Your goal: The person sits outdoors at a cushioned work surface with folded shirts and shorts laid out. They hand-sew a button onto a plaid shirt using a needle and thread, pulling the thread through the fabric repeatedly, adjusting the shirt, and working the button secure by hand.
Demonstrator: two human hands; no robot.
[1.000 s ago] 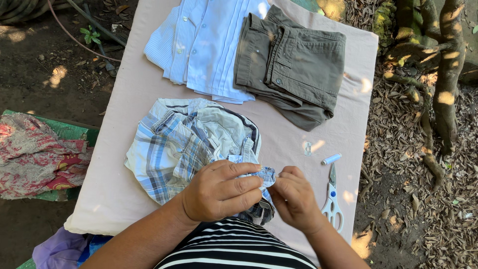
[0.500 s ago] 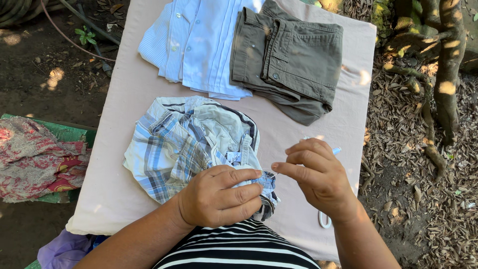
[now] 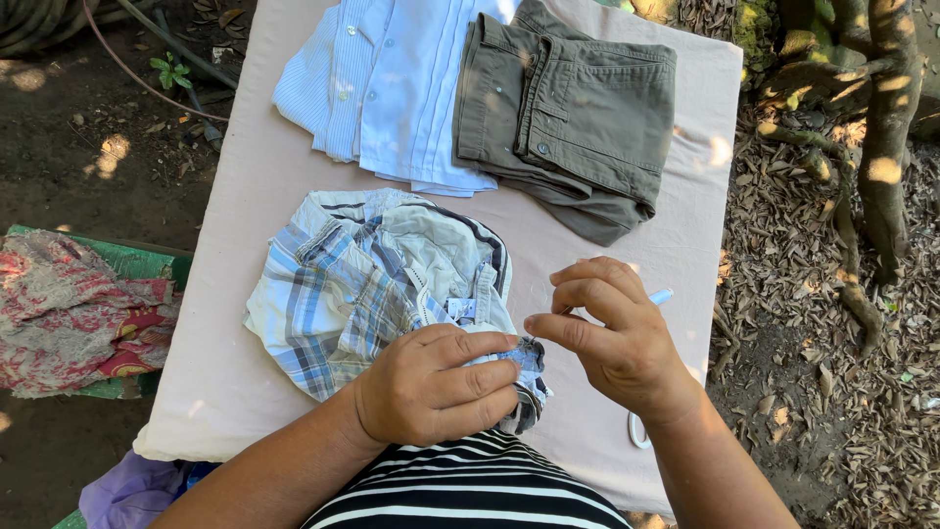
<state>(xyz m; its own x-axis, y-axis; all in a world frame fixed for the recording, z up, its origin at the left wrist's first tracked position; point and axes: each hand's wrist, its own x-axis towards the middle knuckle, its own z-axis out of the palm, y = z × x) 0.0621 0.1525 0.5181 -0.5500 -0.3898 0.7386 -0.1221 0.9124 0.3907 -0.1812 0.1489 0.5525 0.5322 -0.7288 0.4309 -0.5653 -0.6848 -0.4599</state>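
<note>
At the table's near edge, your left hand is curled tight around a bunched corner of the plaid garment spread on the pale cloth. Just beside it, your right hand hovers, thumb and forefinger pinched together; what they hold is too small to tell.

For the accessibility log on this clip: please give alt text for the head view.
A person's left hand grips the edge of a crumpled plaid shirt on a cloth-covered table, while the right hand is raised beside it, fingers pinched. Beyond lie a folded blue shirt and olive trousers; scissors peek from under the right wrist.
</note>
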